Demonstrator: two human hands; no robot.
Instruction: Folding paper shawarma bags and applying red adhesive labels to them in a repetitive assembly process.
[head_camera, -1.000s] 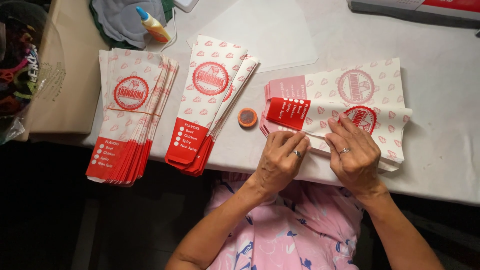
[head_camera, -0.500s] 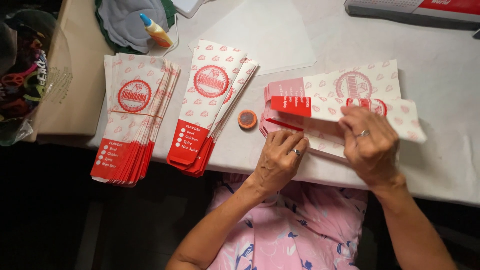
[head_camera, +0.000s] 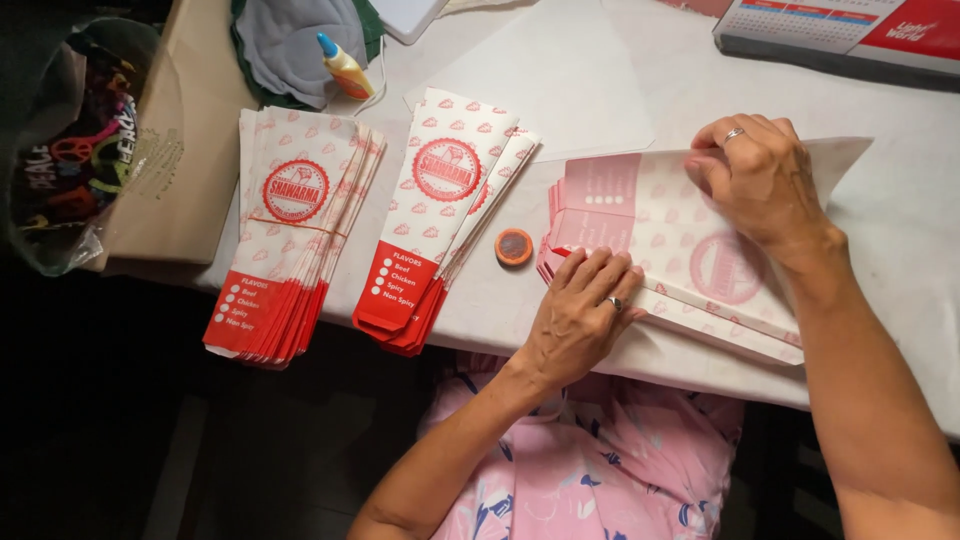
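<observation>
- Fingers of the left hand (head_camera: 583, 312) lie flat and close together, palm down, pressing the near left edge of the top paper sleeve (head_camera: 668, 232); nothing is gripped, only held down. A ring shows on one finger.
- Fingers of the right hand (head_camera: 757, 178) are curled and bunched, tips pressed onto the far edge of the same sleeve; whether they pinch a flap cannot be told.
- The top sleeve lies printed side down, its pale pink print showing through, on a stack of like sleeves (head_camera: 560, 262) at the near edge of the white table (head_camera: 900, 240). The two hands sit at opposite edges, apparently to keep the sheet flat and square on the stack.
- A small round orange-rimmed pot (head_camera: 514, 246) sits just beside the stack's left end, within easy reach of the left hand.
- Two fanned piles of finished red-and-white sleeves, the far-left pile (head_camera: 290, 230) and the middle pile (head_camera: 440, 215), lie apart to the left, red ends overhanging the table edge.
- A glue bottle (head_camera: 344, 67) with a blue tip rests on grey cloth (head_camera: 290, 40) at the far side.
</observation>
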